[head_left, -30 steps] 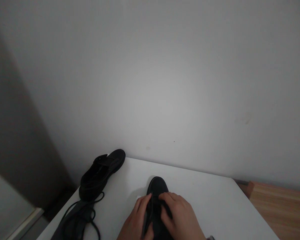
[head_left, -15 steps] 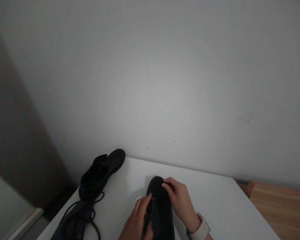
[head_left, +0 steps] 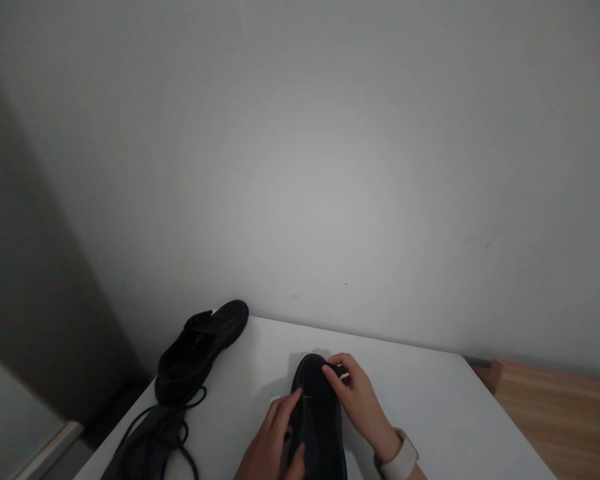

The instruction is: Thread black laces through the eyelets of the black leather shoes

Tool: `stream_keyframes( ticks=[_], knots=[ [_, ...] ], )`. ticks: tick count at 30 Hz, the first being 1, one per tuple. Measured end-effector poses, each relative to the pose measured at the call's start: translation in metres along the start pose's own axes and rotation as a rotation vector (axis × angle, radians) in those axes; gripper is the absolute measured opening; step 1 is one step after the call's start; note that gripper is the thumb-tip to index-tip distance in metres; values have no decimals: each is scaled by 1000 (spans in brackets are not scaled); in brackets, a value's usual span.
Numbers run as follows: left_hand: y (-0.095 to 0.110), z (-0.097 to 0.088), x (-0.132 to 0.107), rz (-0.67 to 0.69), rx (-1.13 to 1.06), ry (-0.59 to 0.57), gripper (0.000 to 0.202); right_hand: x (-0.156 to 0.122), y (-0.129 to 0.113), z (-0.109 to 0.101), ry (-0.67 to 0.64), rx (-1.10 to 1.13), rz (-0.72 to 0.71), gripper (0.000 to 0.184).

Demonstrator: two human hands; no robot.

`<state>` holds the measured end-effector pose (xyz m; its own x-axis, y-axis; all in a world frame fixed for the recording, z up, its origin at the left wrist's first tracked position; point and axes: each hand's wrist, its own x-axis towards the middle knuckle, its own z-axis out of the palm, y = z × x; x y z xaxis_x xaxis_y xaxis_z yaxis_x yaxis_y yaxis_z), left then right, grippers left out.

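Note:
A black shoe (head_left: pixel 321 427) lies on the white table in front of me, its toe pointing toward the wall. My left hand (head_left: pixel 274 433) grips its left side, with a finger along the upper's edge and the thumb lower down. At the right of the toe, my right hand (head_left: pixel 353 393) has thumb and forefinger pinched together. Something thin and dark shows between those fingers, too small to name. The heel end of this shoe is cut off by the bottom of the view.
A second black shoe (head_left: pixel 200 353) rests at the table's back left. Before it, dark shoelaces (head_left: pixel 180 433) loop over a dark grey item (head_left: pixel 140 447). The white table (head_left: pixel 420 400) meets a grey wall (head_left: pixel 305 167). A wooden surface (head_left: pixel 550 413) is to the right.
My right hand has shifted slightly, its pinch still at the toe's right side. My left hand keeps its grip on the shoe. The whole view has moved a little.

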<state>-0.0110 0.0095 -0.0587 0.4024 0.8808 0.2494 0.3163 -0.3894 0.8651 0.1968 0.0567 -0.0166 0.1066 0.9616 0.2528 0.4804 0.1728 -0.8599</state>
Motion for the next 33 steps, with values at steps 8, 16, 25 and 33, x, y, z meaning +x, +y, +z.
stream_keyframes(
  ticks=[8, 16, 25, 33],
  knots=[
    [7, 3, 5, -194, -56, 34, 53, -53, -13, -8, -134, -88, -32, 78],
    [37, -17, 16, -214, -14, -30, 35, -84, 34, 0, -38, 249, 213, 57],
    [32, -13, 20, -236, 28, -17, 42, -94, 36, -4, 16, 207, 165, 52],
    [19, -16, 19, -196, 10, -60, 55, -58, -18, -22, -170, -152, -34, 38]
  ],
)
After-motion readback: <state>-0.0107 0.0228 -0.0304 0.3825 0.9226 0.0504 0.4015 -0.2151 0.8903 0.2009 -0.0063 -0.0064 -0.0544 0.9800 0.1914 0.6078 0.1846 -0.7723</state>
